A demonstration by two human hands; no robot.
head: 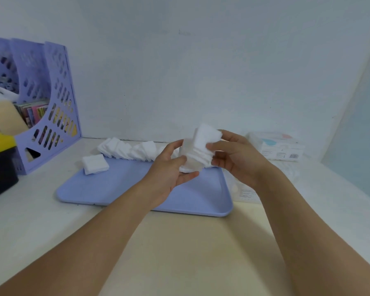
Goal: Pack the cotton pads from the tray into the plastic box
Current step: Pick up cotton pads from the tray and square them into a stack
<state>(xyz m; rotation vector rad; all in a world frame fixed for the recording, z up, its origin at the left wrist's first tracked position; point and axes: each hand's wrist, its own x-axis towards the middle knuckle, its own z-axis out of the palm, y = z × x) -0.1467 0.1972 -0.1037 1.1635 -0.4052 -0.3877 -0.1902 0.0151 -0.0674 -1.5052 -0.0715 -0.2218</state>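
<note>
the plastic box (190,161) is gripped by the left hand (169,167) at frame centre; cotton pads (205,137) are pinched by the right hand (233,159). the overfilled stack could be spilled onto the tray (115,189).

Both bare forearms extend forward from the near edge of the tabletop and converge above the tray's far right corner. Left hand (169,167) — palm turned up and inward, fingers curled, thumb pressed against the held item. Right hand (233,154) — palm facing left, fingers bent, thumb and fingertips pinching. The two hands sit close together, nearly touching.
</note>
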